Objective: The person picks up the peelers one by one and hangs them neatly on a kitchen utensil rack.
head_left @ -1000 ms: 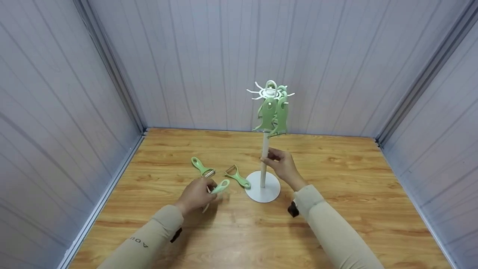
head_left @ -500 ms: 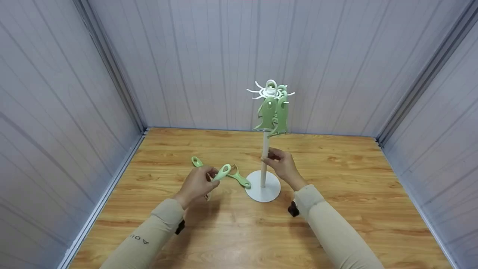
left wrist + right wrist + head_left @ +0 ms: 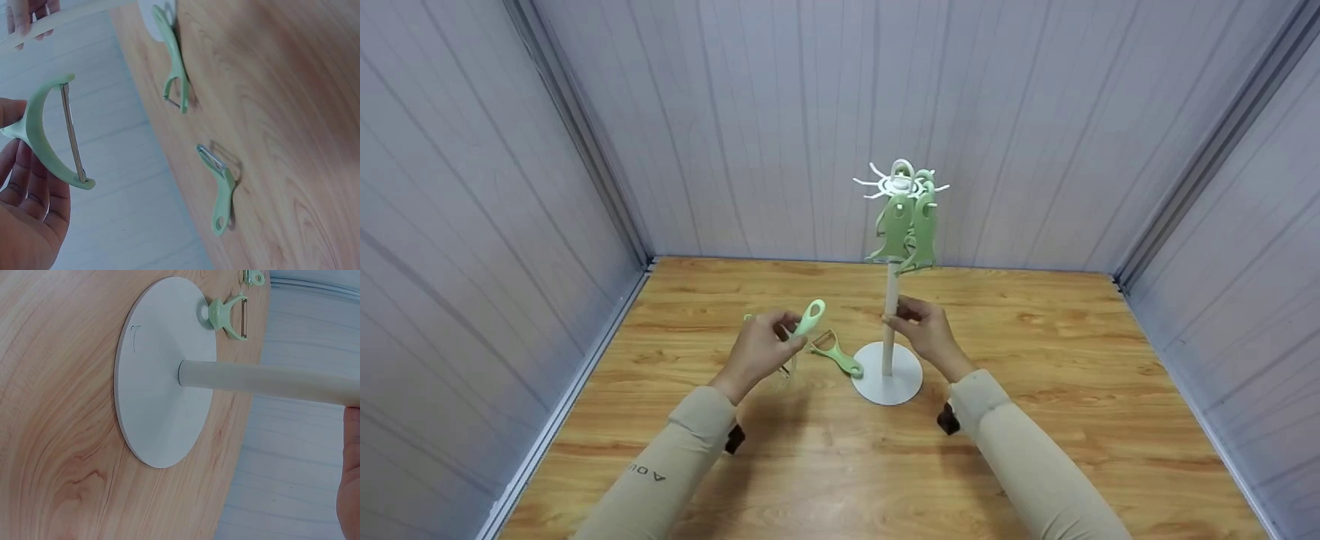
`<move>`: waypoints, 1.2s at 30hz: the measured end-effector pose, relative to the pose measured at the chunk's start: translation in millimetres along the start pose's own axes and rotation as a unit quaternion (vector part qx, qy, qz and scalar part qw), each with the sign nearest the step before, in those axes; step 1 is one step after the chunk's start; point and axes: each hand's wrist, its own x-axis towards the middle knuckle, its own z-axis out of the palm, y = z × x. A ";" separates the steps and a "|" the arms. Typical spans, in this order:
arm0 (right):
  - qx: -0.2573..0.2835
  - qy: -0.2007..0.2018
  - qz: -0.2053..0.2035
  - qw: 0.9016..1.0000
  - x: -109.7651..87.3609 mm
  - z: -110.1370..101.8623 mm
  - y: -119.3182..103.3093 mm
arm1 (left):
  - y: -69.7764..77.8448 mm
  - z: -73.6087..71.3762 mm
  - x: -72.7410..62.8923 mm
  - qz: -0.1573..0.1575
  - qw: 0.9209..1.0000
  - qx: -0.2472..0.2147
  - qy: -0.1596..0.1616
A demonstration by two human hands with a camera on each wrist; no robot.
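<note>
My left hand [image 3: 761, 345] pinches a green peeler [image 3: 38, 132] by its handle, holding it above the table with the loop end up and the blade end down. Around the pole of a white rack [image 3: 889, 330] my right hand [image 3: 928, 334] curls thumb and fingers, at about mid-height. Several green peelers [image 3: 897, 229] hang from the hooks at the rack's top. One more peeler [image 3: 838, 356] lies on the table, its handle end at the edge of the rack's round base [image 3: 160, 399]. In the left wrist view another peeler [image 3: 223, 191] lies flat; the left hand mostly hides it from the head view.
Beneath everything is a wood-grain table [image 3: 1020, 450]. Pale panel walls [image 3: 765, 135] enclose it at the back and on both sides. Some of the rack's white hooks [image 3: 870, 182] on the left carry nothing.
My left hand has risen from the table with the peeler, moving forward and slightly right, and the peeler's loop end now points more upward. The right hand stays on the pole.
</note>
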 end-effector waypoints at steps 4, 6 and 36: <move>0.002 -0.004 -0.001 1.000 0.5 0.2 0.4 | 4.6 0.2 3.2 0.006 1.000 -0.017 0.021; 0.002 -0.006 0.000 1.000 0.5 0.3 0.1 | 6.7 0.3 4.3 0.009 0.999 -0.027 0.029; 0.008 -0.009 0.027 1.000 0.0 0.7 -1.0 | 51.3 -6.2 23.0 0.089 0.990 -0.079 0.082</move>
